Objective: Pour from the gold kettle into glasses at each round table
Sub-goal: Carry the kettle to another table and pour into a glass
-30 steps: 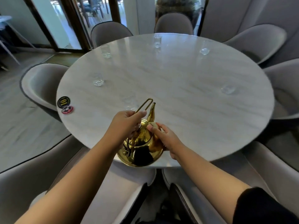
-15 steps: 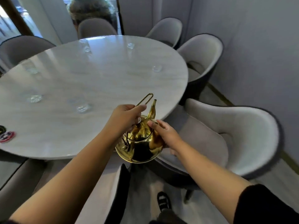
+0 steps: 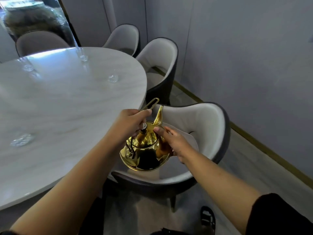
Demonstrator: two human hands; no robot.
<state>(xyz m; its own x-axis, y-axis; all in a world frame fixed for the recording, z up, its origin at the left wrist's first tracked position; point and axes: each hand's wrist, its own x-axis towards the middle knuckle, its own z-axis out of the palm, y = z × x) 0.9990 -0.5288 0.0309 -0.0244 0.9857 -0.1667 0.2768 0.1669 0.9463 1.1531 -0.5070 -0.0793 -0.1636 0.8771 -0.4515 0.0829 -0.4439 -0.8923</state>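
Note:
A shiny gold kettle [image 3: 144,154] hangs upright in the air beside the right edge of a round white marble table [image 3: 67,106], above a chair seat. My left hand [image 3: 130,124] grips its thin gold handle from above. My right hand [image 3: 171,141] rests flat against the kettle's right side, near the base of the spout. Clear glasses stand on the table: one near the right edge [image 3: 113,78], one at the far rim [image 3: 83,57], one at far left [image 3: 28,67] and one close by on the left [image 3: 22,140]. Motion blur hides their contents.
Grey upholstered chairs ring the table: one directly under the kettle [image 3: 199,133], two further back [image 3: 160,65] [image 3: 123,38], another at the far side [image 3: 40,42]. A grey wall with a gold floor strip [image 3: 254,138] runs along the right. My sandalled foot [image 3: 208,219] shows below.
The view has swung right along the table. The kettle, held the same way in both hands, has gone from over the tabletop to past its right edge, above a chair.

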